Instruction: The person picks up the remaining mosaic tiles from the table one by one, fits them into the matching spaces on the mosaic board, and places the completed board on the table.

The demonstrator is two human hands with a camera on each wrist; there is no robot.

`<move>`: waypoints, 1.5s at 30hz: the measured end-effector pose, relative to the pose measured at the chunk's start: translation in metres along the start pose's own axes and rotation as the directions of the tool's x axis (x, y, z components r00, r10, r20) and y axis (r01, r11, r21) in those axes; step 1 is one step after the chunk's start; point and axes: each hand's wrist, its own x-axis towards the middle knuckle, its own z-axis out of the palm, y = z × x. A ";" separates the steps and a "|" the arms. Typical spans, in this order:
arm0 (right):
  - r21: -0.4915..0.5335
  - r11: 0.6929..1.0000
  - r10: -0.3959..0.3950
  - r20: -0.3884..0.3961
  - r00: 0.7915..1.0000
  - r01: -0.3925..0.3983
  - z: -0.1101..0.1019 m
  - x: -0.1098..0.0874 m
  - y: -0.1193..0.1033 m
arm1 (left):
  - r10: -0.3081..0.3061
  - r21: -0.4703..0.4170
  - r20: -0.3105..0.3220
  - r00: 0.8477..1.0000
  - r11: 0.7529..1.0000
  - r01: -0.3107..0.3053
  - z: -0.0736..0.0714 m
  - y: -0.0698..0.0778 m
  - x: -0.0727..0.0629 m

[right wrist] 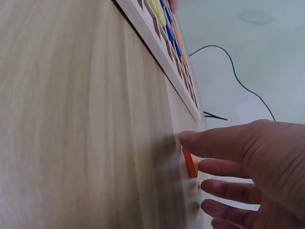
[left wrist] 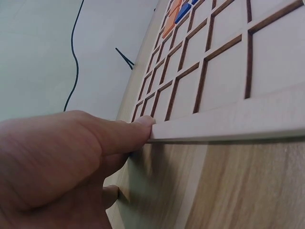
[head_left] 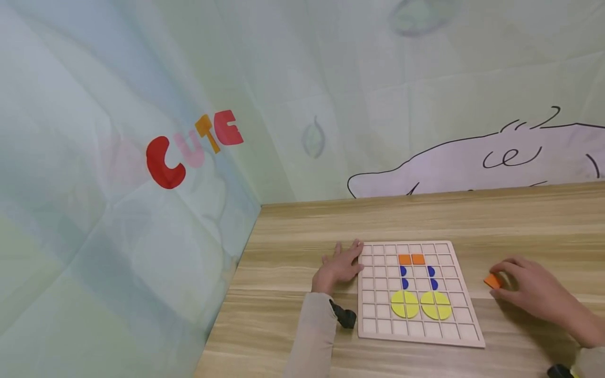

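A pale wooden grid board (head_left: 385, 328) lies flat on the table. Two orange square tiles (head_left: 418, 259) fill neighbouring cells near its far side, with several blue half-circle pieces (head_left: 405, 284) in two columns below them. Nearer the front, yellow quarter pieces (head_left: 411, 311) form two circles. My left hand (head_left: 336, 270) rests at the board's left edge, fingers spread; its thumb touches the rim in the left wrist view. To the right of the board, my right hand (head_left: 531, 286) pinches another orange square tile (head_left: 492, 281) between thumb and finger, just over the table and apart from the board.
The wood-grain table (head_left: 274, 310) extends on both sides of the board. A printed cloth backdrop (head_left: 283, 79) rises along the table's far and left edges, with coloured letters (head_left: 165, 163) on its left part. Black straps (head_left: 347, 317) sit at both wrists.
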 end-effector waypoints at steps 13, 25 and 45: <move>0.029 1.000 -0.009 -0.037 0.999 0.010 0.001 -0.003 0.003 | -0.005 0.005 0.005 1.000 1.000 0.005 0.000 0.000 0.001; 0.041 0.999 0.021 0.013 1.000 -0.022 -0.001 -0.001 0.002 | -0.007 0.005 0.002 1.000 1.000 0.007 0.000 0.000 0.000; 0.100 0.995 0.022 -0.151 0.988 -0.007 0.002 0.023 -0.026 | -0.003 0.016 0.003 1.000 1.000 0.003 0.000 0.000 -0.001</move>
